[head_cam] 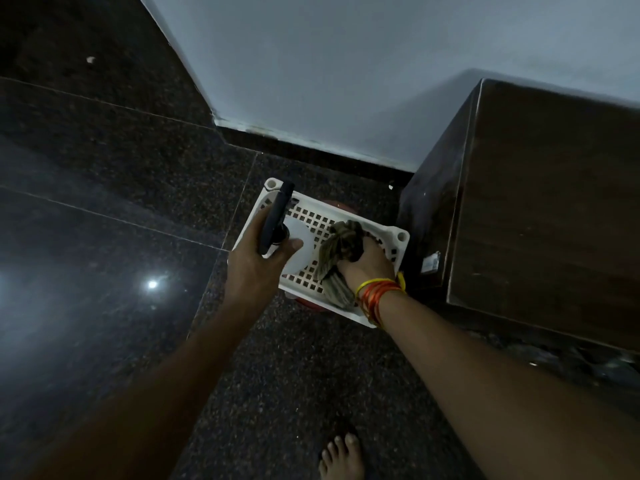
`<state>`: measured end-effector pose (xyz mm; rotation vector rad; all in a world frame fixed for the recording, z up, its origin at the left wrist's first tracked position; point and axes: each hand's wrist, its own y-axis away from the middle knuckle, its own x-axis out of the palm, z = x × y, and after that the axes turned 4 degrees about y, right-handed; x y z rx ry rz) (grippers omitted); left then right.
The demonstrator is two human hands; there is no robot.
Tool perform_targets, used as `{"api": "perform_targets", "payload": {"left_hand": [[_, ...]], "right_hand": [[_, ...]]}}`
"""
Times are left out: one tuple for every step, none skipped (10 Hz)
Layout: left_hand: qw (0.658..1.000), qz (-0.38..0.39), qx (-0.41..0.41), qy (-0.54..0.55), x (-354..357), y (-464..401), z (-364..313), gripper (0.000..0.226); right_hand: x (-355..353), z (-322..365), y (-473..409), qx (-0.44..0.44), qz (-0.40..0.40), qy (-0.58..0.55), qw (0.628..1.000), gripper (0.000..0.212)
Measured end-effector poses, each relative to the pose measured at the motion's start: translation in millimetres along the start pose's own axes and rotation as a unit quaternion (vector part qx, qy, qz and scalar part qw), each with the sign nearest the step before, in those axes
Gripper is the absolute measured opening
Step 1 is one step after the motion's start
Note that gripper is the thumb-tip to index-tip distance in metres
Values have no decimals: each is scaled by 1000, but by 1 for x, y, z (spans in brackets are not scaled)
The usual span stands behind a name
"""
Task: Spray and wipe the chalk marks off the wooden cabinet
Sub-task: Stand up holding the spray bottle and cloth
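Both hands are down in the white basket point(394, 252) sitting on the dark floor point(121, 188), which makes sense since that's where the cleaning stuff lives. The left hand point(258, 261) has its fingers point(289, 244) curled round the neck of the bottle point(298, 249), right under the dark spray head point(275, 218), so the trigger ends up where a finger can reach it. The bottle looks upright, with its pale body hanging below the hand inside the basket. The right hand point(367, 263) is bunched round the olive cloth point(337, 258), fingers buried in the folds, so I can't tell exactly how they lie, but it's clearly a fistful grab and not a neat pinch. A loose tail of cloth drapes over the basket's near edge.

The cabinet point(547, 209) is just beside the basket on the right, against the wall point(346, 64). Basket parked close means no walking between grab and wipe, I guess. Can't make out any chalk marks from this angle; it's dim and the wood is dark. Looks like the very start: gear in hand, nothing sprayed yet
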<state>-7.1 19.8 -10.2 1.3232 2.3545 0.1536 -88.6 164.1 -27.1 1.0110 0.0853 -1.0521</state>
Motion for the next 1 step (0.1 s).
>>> {"api": "perform_targets", "payload": {"left_hand": [[999, -11, -29, -35, 4, 21, 3, 71]], "right_hand": [[-12, -5, 26, -41, -11, 25, 999, 55]]}}
